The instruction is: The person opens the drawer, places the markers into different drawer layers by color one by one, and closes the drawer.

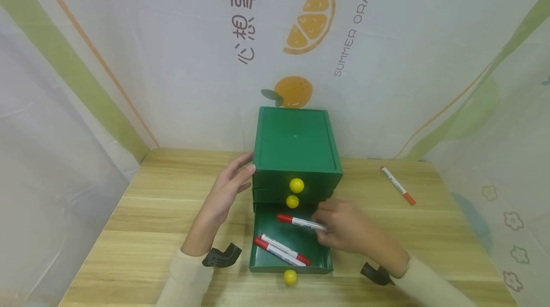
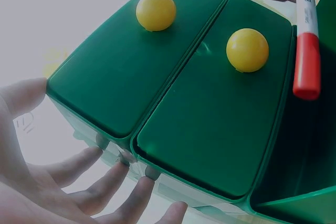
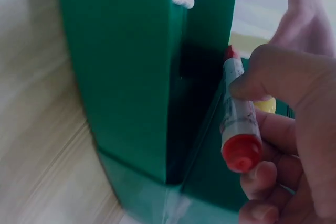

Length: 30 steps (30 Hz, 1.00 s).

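A green three-drawer box point(image 1: 294, 142) stands on the wooden table, its two upper drawers closed, each with a yellow knob point(image 1: 296, 185). The bottom drawer point(image 1: 326, 254) is pulled out and holds two red-capped markers point(image 1: 281, 250). My right hand point(image 1: 343, 228) pinches a third red-capped marker point(image 1: 301, 222) over the open drawer; in the right wrist view the marker point(image 3: 239, 124) sits between thumb and fingers. My left hand point(image 1: 229, 185) rests flat against the box's left side, fingers straight; its fingertips point(image 2: 113, 177) touch the side wall.
Another marker with an orange cap point(image 1: 398, 185) lies on the table point(image 1: 172, 211) to the right of the box. A printed cloth backdrop hangs behind and at both sides. The pulled-out drawer's knob point(image 1: 290, 277) is near the table's front edge.
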Each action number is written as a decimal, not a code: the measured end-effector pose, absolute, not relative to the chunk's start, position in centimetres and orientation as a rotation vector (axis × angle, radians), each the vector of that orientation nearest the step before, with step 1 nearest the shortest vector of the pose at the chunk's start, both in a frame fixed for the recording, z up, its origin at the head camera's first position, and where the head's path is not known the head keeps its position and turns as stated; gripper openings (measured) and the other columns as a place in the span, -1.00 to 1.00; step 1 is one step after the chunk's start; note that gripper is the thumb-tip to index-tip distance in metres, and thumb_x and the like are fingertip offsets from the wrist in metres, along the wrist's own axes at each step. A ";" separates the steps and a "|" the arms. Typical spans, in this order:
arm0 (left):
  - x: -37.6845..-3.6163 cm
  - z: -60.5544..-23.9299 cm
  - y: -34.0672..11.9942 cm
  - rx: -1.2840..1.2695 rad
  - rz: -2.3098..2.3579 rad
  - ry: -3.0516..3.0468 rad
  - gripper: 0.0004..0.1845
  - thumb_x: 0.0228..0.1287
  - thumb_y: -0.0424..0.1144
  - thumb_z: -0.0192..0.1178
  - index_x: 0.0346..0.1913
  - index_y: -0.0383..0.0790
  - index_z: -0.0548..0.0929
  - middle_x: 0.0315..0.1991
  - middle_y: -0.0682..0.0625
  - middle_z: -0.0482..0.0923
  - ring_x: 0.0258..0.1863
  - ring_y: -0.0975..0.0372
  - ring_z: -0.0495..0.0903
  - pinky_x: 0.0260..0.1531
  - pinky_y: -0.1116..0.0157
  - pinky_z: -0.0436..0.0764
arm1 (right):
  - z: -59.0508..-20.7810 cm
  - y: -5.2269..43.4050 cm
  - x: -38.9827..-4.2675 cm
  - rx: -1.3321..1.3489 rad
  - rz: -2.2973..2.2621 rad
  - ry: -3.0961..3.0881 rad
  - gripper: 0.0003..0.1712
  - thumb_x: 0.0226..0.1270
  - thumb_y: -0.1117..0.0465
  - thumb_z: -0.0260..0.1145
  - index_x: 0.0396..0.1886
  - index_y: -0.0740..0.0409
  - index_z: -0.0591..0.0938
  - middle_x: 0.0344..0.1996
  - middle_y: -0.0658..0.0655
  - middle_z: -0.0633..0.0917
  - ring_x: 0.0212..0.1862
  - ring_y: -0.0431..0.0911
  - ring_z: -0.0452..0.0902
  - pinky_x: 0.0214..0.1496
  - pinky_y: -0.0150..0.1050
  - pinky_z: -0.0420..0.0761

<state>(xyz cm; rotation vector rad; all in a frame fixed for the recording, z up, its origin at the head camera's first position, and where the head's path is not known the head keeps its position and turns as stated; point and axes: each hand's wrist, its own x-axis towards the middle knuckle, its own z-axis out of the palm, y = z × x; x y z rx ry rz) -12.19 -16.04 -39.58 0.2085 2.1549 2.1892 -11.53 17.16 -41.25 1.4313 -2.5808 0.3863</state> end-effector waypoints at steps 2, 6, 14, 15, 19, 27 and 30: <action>-12.2 -39.5 -16.0 0.206 2.187 2.157 -0.34 0.75 -0.09 0.09 0.71 -0.31 0.27 0.68 -0.22 0.24 0.61 -0.16 0.32 0.53 -0.32 0.33 | -41.2 16.4 -11.6 1.449 0.358 -2.600 -0.83 0.15 0.20 0.59 -0.24 0.06 0.81 -0.40 -0.14 0.65 -0.40 -0.30 0.41 -0.42 -0.47 0.47; -12.2 -39.5 -16.0 0.204 2.187 2.160 -0.34 0.75 -0.10 0.09 0.71 -0.31 0.27 0.68 -0.22 0.24 0.60 -0.17 0.33 0.53 -0.32 0.33 | -41.1 15.1 -11.7 1.489 0.287 -2.639 -0.84 0.19 0.16 0.58 -0.25 0.05 0.80 -0.42 -0.14 0.62 -0.41 -0.29 0.39 -0.44 -0.47 0.42; -12.2 -39.4 -16.0 0.206 2.190 2.148 -0.34 0.75 -0.12 0.09 0.70 -0.32 0.27 0.69 -0.22 0.23 0.62 -0.16 0.31 0.54 -0.30 0.33 | -41.1 13.1 -12.0 1.533 0.220 -2.727 -0.87 0.24 0.14 0.57 -0.29 0.04 0.79 -0.44 -0.13 0.64 -0.41 -0.26 0.43 -0.44 -0.45 0.44; -12.2 -39.4 -16.0 0.206 2.189 2.150 -0.34 0.75 -0.12 0.09 0.70 -0.32 0.27 0.69 -0.22 0.23 0.62 -0.16 0.31 0.53 -0.30 0.34 | -41.1 12.9 -12.0 1.531 0.213 -2.733 -0.88 0.24 0.14 0.57 -0.30 0.04 0.79 -0.44 -0.13 0.63 -0.42 -0.26 0.43 -0.45 -0.44 0.44; -12.2 -39.3 -16.0 0.206 2.185 2.160 -0.34 0.75 -0.12 0.10 0.71 -0.31 0.27 0.69 -0.22 0.23 0.62 -0.16 0.31 0.53 -0.28 0.35 | -41.2 12.2 -12.1 1.519 0.196 -2.758 -0.87 0.25 0.13 0.58 -0.35 0.03 0.77 -0.48 -0.13 0.61 -0.46 -0.25 0.41 -0.49 -0.43 0.41; -12.1 -39.3 -16.0 0.209 2.193 2.151 -0.34 0.75 -0.13 0.09 0.71 -0.33 0.25 0.69 -0.23 0.22 0.61 -0.16 0.31 0.54 -0.32 0.32 | -41.5 11.4 -12.2 1.564 0.177 -2.813 -0.85 0.32 0.15 0.59 -0.38 0.05 0.77 -0.51 -0.15 0.55 -0.51 -0.26 0.35 -0.51 -0.40 0.39; -12.1 -39.3 -16.0 0.206 2.194 2.148 -0.34 0.75 -0.13 0.09 0.71 -0.33 0.25 0.69 -0.22 0.22 0.61 -0.16 0.32 0.54 -0.31 0.32 | -41.4 11.1 -12.1 1.562 0.168 -2.847 -0.83 0.36 0.13 0.59 -0.37 0.04 0.78 -0.51 -0.15 0.55 -0.53 -0.27 0.34 -0.53 -0.41 0.39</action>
